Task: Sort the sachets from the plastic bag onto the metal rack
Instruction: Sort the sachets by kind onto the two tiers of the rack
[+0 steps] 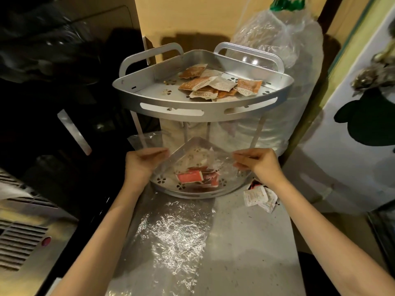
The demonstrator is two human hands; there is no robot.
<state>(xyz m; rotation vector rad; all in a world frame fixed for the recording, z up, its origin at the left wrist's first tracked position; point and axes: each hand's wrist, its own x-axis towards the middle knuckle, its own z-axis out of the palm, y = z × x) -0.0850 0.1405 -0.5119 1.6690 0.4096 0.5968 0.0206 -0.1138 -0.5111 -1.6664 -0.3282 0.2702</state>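
Hands both raised before metal rack (213, 113), holding clear plastic bag (192, 159) stretched between them. Left hand (141, 165): fingers pinching bag's left edge. Right hand (259, 164): fingers pinching bag's right edge. Red sachets (190, 177) seen through bag, over lower shelf; in bag or on shelf, cannot tell. Brown and white sachets (215, 85) piled on top shelf. White sachets (259, 197) loose on tabletop (245, 242), right of rack base.
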